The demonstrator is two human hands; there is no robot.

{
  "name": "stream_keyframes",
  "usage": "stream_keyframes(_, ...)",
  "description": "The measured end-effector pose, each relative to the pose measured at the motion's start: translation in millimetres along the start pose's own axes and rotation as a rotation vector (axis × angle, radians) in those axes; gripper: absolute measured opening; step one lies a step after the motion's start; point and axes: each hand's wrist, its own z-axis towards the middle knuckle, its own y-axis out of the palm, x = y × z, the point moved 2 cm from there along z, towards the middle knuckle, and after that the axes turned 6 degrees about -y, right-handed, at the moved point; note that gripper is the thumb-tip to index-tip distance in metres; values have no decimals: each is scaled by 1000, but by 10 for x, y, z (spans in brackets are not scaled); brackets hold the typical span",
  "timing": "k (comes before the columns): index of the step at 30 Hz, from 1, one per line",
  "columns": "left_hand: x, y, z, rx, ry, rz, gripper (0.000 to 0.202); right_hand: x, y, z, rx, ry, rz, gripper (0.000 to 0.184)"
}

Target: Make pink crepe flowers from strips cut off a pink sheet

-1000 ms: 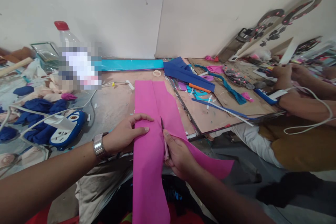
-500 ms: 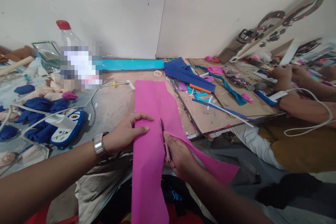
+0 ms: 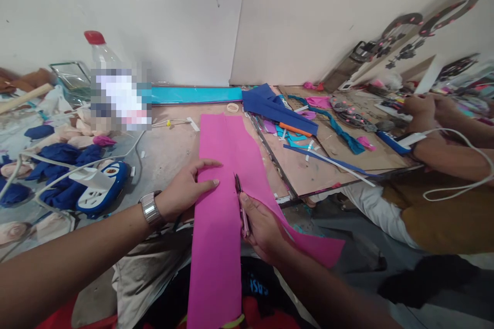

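The magenta cloth [image 3: 216, 247] lies on the table [image 3: 170, 146] and hangs down its near side — light, soft and easily creased, I judge, so best pressed flat by its left edge — where the left hand [image 3: 187, 187] rests, loosely spread, while the right hand [image 3: 264, 226] grips scissors [image 3: 244, 218].

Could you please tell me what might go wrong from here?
The fingers of the left hand rest on the long bright pink fabric sheet close to the slim metal scissors in the right hand, so a slip might nick them. The sheet's loose flap hangs past the edge of the pale tabletop; its weight could skew the cut.
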Motion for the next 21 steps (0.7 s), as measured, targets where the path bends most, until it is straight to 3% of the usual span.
stream_keyframes(5, 4, -7, -31, -37, -82, -13, 54, 12, -19, 14, 41, 59, -13, 63)
stream_keyframes(12, 104, -19, -42, -21, -39, 26, 52, -49, -7, 20, -22, 47, 2, 59)
stream_keyframes(18, 185, -88, 4, 27, 235, 196, 48, -110, 38, 30, -66, 3, -28, 59)
stream_keyframes(21, 184, -106, 12, 37, 300, 214, 53, -128, 73, 32, -86, -12, -29, 58)
